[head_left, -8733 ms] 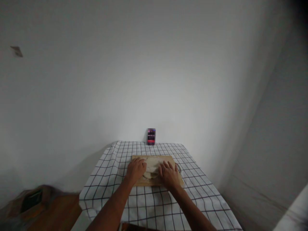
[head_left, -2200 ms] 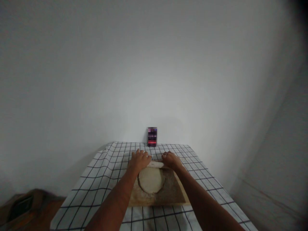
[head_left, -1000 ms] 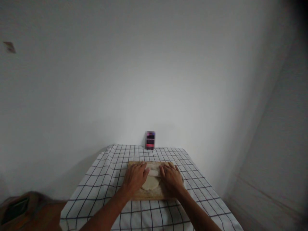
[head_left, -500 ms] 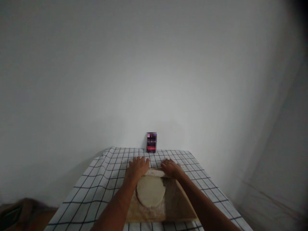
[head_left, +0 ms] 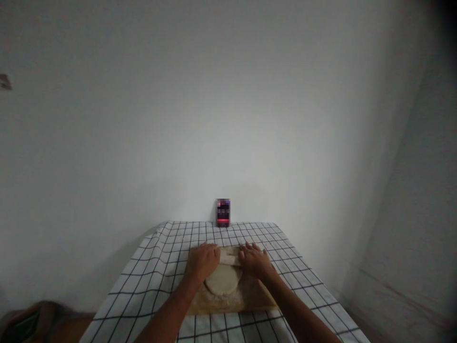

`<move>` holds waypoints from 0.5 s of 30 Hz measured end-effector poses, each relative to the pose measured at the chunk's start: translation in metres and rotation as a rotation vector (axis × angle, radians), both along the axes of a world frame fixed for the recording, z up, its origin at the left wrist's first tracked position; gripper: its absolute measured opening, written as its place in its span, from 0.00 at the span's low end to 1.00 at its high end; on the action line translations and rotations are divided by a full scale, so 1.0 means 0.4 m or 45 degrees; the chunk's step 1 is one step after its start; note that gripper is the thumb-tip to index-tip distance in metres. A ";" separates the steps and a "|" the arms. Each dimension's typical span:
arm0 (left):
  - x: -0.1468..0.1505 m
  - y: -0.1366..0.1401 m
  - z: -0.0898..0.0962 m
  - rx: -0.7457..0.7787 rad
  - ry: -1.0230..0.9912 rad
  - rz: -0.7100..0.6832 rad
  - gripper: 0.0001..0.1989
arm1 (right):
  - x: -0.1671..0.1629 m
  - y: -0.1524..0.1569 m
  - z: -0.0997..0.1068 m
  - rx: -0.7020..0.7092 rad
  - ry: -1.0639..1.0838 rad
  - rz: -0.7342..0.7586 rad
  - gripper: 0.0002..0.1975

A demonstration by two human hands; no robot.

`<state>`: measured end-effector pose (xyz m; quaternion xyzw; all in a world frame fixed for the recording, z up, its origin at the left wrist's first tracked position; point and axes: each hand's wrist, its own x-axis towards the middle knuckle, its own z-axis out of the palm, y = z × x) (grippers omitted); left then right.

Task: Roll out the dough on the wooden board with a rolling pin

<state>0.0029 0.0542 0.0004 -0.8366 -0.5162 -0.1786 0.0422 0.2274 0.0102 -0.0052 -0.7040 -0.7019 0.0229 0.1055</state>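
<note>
A pale, floury rolling pin point(head_left: 229, 259) lies crosswise over the far edge of a round, flat sheet of dough point(head_left: 223, 282). My left hand point(head_left: 203, 261) wraps over the pin's left end, fingers curled down. On the right end rests my right hand point(head_left: 254, 261), its fingers bent over the wood. Both palms hide the pin's ends. Beneath the dough is a wooden board point(head_left: 210, 306) dusted with flour, partly covered by my forearms.
A white tablecloth with dark checked lines point(head_left: 143, 281) covers the table. A blurred-out phone-like rectangle point(head_left: 223, 213) stands at the back against the white wall point(head_left: 228, 119). A brown wooden piece of furniture point(head_left: 39, 319) sits low on the left.
Both hands have come back toward me with the rolling pin, which now overlaps the dough's far edge. The fingers are more curled than before. The whole view has shifted slightly.
</note>
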 end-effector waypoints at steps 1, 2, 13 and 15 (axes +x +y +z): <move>-0.005 -0.018 -0.003 0.001 -0.021 -0.014 0.23 | -0.008 -0.023 0.003 0.006 0.013 -0.003 0.24; -0.010 -0.036 -0.006 -0.009 -0.040 -0.031 0.24 | -0.016 -0.046 0.005 0.013 0.028 -0.001 0.25; -0.068 -0.194 -0.011 -0.063 -0.200 -0.065 0.27 | -0.051 -0.211 -0.061 0.134 0.128 -0.008 0.26; -0.062 -0.186 -0.011 -0.058 -0.149 -0.032 0.28 | -0.050 -0.211 -0.069 0.146 0.150 -0.023 0.25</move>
